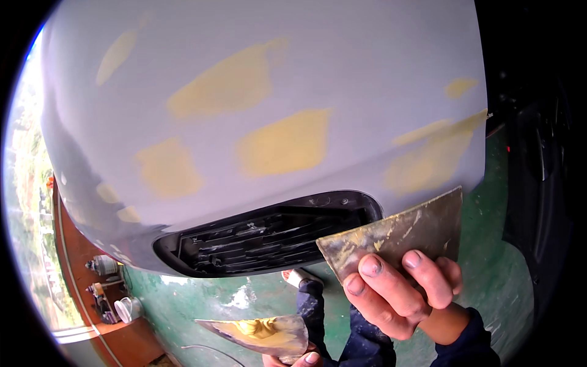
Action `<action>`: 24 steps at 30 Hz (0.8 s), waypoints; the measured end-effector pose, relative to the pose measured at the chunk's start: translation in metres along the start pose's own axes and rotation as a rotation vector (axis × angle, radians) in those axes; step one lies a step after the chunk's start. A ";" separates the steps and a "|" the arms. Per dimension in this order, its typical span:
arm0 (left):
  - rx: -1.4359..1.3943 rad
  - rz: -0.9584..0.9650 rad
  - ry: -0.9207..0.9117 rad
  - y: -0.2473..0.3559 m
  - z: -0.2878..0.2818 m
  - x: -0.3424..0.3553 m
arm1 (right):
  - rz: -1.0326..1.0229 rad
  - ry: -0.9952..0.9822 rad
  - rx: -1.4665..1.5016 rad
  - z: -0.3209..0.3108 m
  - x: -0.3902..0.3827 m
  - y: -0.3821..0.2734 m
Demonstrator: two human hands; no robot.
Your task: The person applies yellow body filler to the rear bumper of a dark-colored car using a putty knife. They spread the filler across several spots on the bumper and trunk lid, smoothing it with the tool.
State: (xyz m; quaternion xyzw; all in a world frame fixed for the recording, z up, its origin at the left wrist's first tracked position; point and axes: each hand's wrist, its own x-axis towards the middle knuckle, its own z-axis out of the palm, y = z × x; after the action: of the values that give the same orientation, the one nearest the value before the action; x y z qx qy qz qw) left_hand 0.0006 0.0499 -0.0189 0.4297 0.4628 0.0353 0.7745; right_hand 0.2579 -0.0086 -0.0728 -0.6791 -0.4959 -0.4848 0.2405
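A putty spreader [422, 220], a thin flat plate with yellow smears, is pinched in my right hand [403, 296]. Its upper edge lies just below the yellow patch at the panel's lower right; I cannot tell whether it touches. At the lower edge, my left hand [292, 359] grips a curved putty plate [287, 342] carrying a lump of yellow putty [260, 328]. In front of me a pale grey car body panel [367, 73] bears several flat yellow filler patches [284, 144], some with feathered edges. A black slatted grille opening [269, 235] sits low in the panel.
Below is a green floor [183, 306] with whitish scuffs, where my dark trouser legs [312, 312] show. To the left, tools and a white container [128, 309] stand by a reddish-brown surface [131, 342] near a bright window [30, 214]. A dark car part [538, 202] is at right.
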 end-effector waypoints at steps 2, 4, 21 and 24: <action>0.001 0.003 0.006 0.001 0.001 0.000 | 0.002 -0.017 0.030 0.004 0.006 0.000; -0.002 0.003 0.008 0.002 0.002 0.001 | 0.010 0.005 0.019 0.011 0.008 0.001; 0.005 0.007 -0.007 0.002 -0.005 0.002 | 0.019 -0.045 -0.002 0.014 0.023 0.004; -0.019 0.009 0.004 0.016 0.005 0.005 | 0.096 -0.074 -0.040 0.015 0.031 0.003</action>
State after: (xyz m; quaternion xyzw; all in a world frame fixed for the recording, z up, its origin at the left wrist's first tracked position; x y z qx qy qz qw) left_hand 0.0127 0.0586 -0.0105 0.4241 0.4622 0.0442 0.7775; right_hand 0.2681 0.0156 -0.0505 -0.7241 -0.4617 -0.4571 0.2314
